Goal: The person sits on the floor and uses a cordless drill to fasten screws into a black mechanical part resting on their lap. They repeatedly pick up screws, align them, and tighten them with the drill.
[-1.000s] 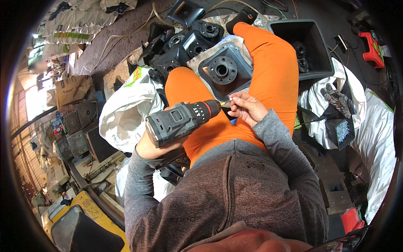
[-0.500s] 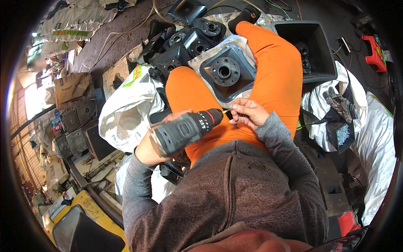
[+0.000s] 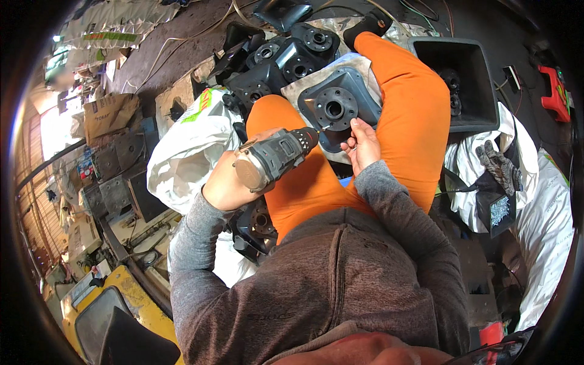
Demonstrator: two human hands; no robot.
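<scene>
My left hand (image 3: 228, 177) is closed round the handle of a grey and black cordless drill (image 3: 274, 159). Its chuck points up and right, and a small screw (image 3: 326, 128) shows at the bit's tip, by the flange's lower edge in this view. Between my knees lies a dark, square, dished part (image 3: 322, 97) with a round flange (image 3: 334, 108) bearing a large centre hole and a ring of small ones. My right hand (image 3: 365, 146) is just right of the bit, apart from it, its fingers curled inward. Whatever those fingers may hold is hidden.
Several similar dark flanged parts (image 3: 292, 61) are heaped beyond my left knee. A white sack (image 3: 188, 155) stands at left. To the right are a black bin (image 3: 474, 67) with parts inside, a glove (image 3: 500, 167) and an open box of screws (image 3: 499, 213). Hoses cross the floor.
The drill has moved up and right toward the flanged part. My right hand has drawn away from the bit, leaving a screw at its tip, and has moved forward.
</scene>
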